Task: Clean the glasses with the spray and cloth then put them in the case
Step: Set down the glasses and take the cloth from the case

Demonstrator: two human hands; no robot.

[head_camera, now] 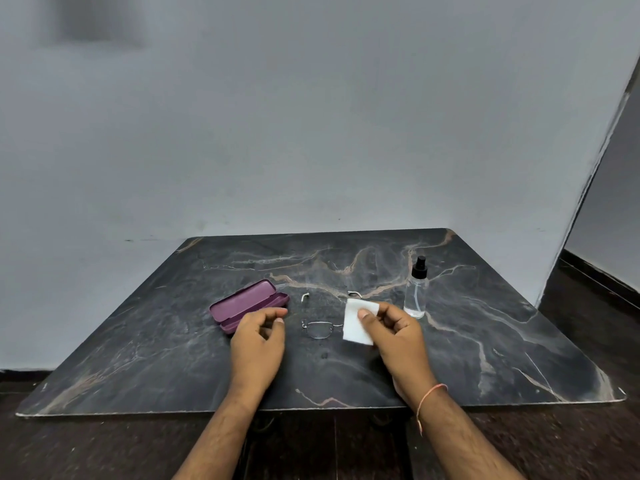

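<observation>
Thin-framed glasses (318,329) lie on the dark marble table (485,341) with their arms unfolded, between my two hands. My right hand (394,332) pinches a white cloth (356,323) just above the right lens, which the cloth hides. My left hand (258,341) hovers left of the glasses with curled fingers, holding nothing. An open purple case (247,301) lies behind my left hand. The clear spray bottle (416,289) with a black nozzle stands upright to the right of the cloth.
The table's far edge meets a grey wall (311,133). Dark wooden floor (104,445) shows in front of and to the right of the table.
</observation>
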